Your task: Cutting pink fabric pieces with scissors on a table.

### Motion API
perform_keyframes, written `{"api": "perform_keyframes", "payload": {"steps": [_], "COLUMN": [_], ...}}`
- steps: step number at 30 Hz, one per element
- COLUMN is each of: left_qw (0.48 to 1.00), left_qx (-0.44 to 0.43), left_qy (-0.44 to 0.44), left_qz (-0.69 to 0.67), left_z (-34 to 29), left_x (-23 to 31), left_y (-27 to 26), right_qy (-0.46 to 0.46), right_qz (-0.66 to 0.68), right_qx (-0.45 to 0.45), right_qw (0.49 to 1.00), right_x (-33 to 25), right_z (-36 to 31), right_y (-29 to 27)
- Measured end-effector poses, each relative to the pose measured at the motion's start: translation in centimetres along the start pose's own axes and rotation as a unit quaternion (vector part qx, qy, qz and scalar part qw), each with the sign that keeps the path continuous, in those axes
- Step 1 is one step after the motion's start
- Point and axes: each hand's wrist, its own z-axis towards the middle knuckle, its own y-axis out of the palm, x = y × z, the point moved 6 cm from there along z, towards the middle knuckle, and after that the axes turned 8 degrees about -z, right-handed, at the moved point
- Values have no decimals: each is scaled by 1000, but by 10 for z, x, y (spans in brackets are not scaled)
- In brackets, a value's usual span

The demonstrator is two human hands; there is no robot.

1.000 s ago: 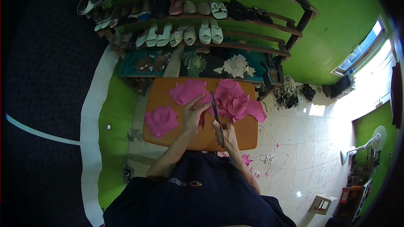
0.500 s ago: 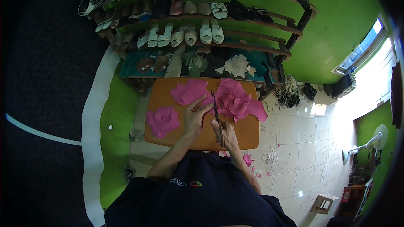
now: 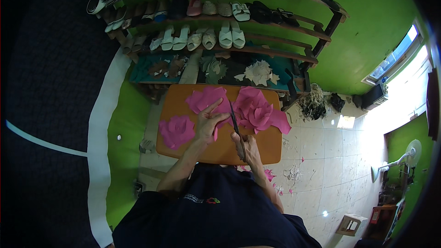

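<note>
My right hand (image 3: 249, 148) is closed round the handles of a pair of dark scissors (image 3: 235, 121), whose blades point away from me over the table. Just left of them, my left hand (image 3: 209, 121) grips a pink sheet piece (image 3: 216, 133) between thumb and fingers; part of it is hidden under the hand. Beyond that hand lies a pink petal-shaped piece (image 3: 200, 99). To its left rests another pink cutout with a wavy edge (image 3: 176, 132). A heap of overlapping pink petal pieces (image 3: 255, 112) lies right of the blades, overhanging the table's right edge.
The pieces lie on a small orange-brown table (image 3: 183, 155). Behind it stands a wooden rack (image 3: 271, 51) with shoes, sandals and cut scraps. Pink and pale scraps (image 3: 294, 171) litter the tiled floor at right. A white fan (image 3: 410, 152) stands farther right.
My left hand has shifted slightly left and nearer to me with the pink piece. The scissors stay in my right hand, their blades appearing closer together.
</note>
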Motion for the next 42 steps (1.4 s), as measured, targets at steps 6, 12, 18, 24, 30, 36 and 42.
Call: {"api": "perform_keyframes", "payload": {"steps": [6,12,18,24,30,36,42], "left_qw": [999,997,992,983,988,982,979], "left_qx": [-22,-55,-99,-134,-97,-116,-115], "left_qy": [-25,-42,-64,-82,-119,-97,-87], "left_qz": [-5,36,49,95,35,117,142], "left_z": [3,8,14,17,17,20,11], "left_x": [3,8,11,15,18,16,12], "left_y": [-2,-2,-5,-5,-1,2,8], "right_qy": [-1,4,0,-22,-25,-28,-37], "right_qz": [-9,-21,-49,-85,-99,-62,-32], "right_qx": [-8,-20,-32,-31,-41,-47,-45], "right_qw": [1000,1000,998,996,994,997,998], "right_x": [-5,-3,-4,-12,-2,10,0], "right_z": [-4,-2,-1,-6,-8,-3,-1], "right_y": [-7,-13,-19,-27,-30,-18,-15]}}
